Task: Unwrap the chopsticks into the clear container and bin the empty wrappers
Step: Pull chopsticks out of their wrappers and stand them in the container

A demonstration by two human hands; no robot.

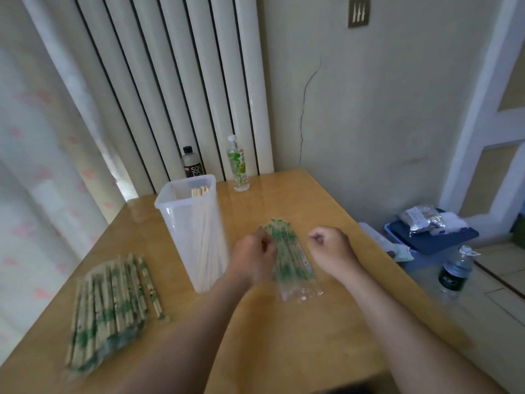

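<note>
left hand [254, 257]: seen with fingers curled onto the left edge of the empty wrappers [288, 251]; the pile is probably gripped, though blur hides the fingertips
right hand [331, 245]: curled into a loose fist just right of the pile, apart from it; nothing is seen held
hands: kept apart, with the wrapper pile between them
empty wrappers: clear film with green print, stacked flat on the table [284, 342] at mid-table, just right of the container
clear container [193, 231]: stood upright, open-topped, left of the hands; the left wrist is seen close beside its lower right wall
unwrapped chopsticks [200, 191]: stood on end inside the container, tips level with the rim at its far side
wrapped chopsticks [110, 302]: laid in a loose heap at the table's left edge, well apart from the hands
bottles: a dark one [193, 164] and a green-labelled one [239, 166] are stood at the far edge, behind the container
blue bin [431, 237]: set on the floor right of the table, with packets on its lid
</note>
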